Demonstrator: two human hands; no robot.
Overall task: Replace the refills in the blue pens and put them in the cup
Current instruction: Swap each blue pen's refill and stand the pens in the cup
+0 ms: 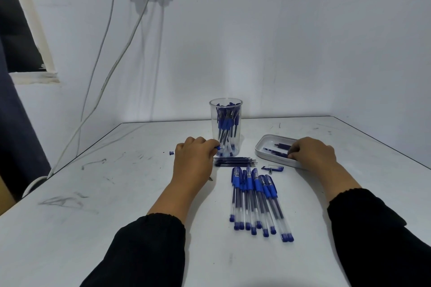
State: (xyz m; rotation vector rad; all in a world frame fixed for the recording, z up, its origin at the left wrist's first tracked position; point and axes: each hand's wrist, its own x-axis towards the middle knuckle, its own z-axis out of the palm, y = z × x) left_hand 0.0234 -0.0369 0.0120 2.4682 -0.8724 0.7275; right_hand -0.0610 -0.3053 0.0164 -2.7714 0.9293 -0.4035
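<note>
A clear plastic cup [225,109] with several blue pens inside stands at the middle of the table. My left hand [194,158] lies just left of the cup, fingers curled round a pen barrel whose blue end [218,148] sticks out by the cup. My right hand [312,154] reaches into a white tray [261,147] at the right, fingertips curled on dark pen parts [279,147]. A row of dark refills [235,161] lies in front of the cup. Several capped blue pens [256,198] lie side by side nearer to me.
A blue pen cap and a small clear part [272,168] lie beside the tray. A tiny blue piece [172,153] sits left of my left hand. White cables [112,58] hang down the wall at the left. The white tabletop [116,193] is scuffed.
</note>
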